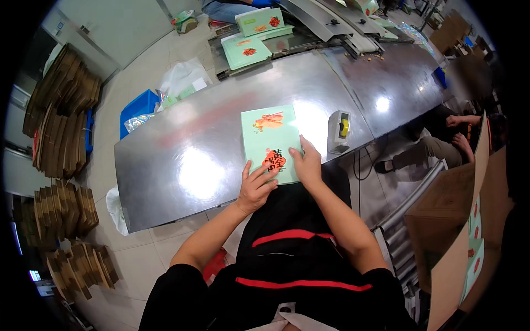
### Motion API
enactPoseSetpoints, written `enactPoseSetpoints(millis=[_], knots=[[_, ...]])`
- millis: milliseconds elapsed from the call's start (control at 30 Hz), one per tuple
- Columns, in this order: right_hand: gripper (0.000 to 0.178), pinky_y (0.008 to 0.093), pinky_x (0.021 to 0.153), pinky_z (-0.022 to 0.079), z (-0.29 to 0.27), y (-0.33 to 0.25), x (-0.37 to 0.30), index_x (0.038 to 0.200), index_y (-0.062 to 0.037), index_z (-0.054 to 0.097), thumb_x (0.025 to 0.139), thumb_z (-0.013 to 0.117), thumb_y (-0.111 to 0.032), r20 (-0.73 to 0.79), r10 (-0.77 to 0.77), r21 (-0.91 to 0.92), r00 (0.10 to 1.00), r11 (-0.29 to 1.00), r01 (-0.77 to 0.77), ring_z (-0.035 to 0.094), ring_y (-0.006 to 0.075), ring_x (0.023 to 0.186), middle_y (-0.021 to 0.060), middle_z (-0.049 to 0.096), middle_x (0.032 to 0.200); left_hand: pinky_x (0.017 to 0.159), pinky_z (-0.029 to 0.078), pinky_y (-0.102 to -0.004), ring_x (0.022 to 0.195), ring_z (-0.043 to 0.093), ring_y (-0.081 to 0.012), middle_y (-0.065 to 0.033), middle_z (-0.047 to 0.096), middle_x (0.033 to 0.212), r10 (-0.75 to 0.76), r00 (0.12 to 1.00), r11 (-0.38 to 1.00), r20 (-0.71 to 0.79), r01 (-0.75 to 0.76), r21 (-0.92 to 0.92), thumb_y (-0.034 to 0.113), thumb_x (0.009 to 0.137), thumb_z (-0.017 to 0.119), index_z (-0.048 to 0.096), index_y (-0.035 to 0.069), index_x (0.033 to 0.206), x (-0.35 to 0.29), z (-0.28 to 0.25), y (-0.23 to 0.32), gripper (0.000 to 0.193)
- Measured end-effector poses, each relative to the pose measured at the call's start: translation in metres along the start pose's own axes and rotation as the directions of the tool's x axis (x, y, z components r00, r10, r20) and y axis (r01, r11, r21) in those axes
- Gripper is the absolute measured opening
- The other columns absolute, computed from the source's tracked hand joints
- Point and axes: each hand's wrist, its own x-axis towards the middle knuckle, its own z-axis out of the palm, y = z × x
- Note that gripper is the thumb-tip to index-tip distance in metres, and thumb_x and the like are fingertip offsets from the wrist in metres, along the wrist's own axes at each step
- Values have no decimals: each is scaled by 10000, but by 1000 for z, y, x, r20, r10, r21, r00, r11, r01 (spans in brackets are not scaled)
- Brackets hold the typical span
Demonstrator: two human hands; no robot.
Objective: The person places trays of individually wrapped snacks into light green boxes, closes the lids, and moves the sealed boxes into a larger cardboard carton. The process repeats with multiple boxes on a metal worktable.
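Observation:
A pale green printed carton [269, 135], with a picture of food and a red patch on its face, is between my hands at the table's near edge. My left hand [257, 186] holds the lower left corner, its fingers spread over the front. On the right side, my right hand [307, 163] grips the edge with its thumb on the face; the other fingers are partly hidden. Both forearms reach up from below. A grey tape dispenser [339, 135] with a yellow roll stands to the right of the carton.
The steel table [160, 165] has a corner at left. Similar green cartons [245, 52] are at the far side, near a conveyor [361, 43]. A blue bin [139, 107] and folded cardboard stacks [63, 138] lie left. An open cardboard box [441, 207] stands right; a person [425, 151] sits beyond.

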Motion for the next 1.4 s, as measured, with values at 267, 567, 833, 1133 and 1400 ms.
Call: enactPoseSetpoints(millis=[267,567,833,1133,1400], knots=[[422,324,940,512,-1,6,16,1285,96,630,876,702,16,76,434,501,898,762,-411,654,228,1092,164,702,1197,1181,218,-577,1297,570,-281,-34,684,1303,-7,999,1000,-44,8,22,127,810,783,696,132,922,8,3,4,142],[317,342,847,530,3,14,55,1131,-11,749,819,760,-69,-99,310,184,946,940,-288,685,244,908,135,701,998,1111,314,-565,1207,616,-260,-19,723,1211,-3,995,991,-98,16,134,123,821,751,694,115,880,36,25,5,82],[292,382,846,526,-5,11,67,1137,-22,743,856,711,-96,-100,217,45,971,976,-214,691,286,922,160,705,999,1069,369,-529,1182,608,-250,-8,709,1207,2,1000,986,-28,3,169,98,831,711,746,146,1030,59,28,5,207],[360,331,807,475,-142,74,51,972,32,744,975,629,-309,-205,498,109,842,867,-486,616,160,848,87,716,902,1075,373,-535,1166,607,-226,10,693,1205,4,999,987,-52,4,160,50,809,671,741,157,1049,54,30,4,272],[332,400,865,386,-132,80,59,1014,-37,744,926,697,-354,40,676,261,736,704,-661,532,229,1023,101,652,1037,1079,365,-536,1173,606,-239,2,698,1202,0,998,987,-56,9,158,73,820,688,745,157,1048,55,33,1,250]])
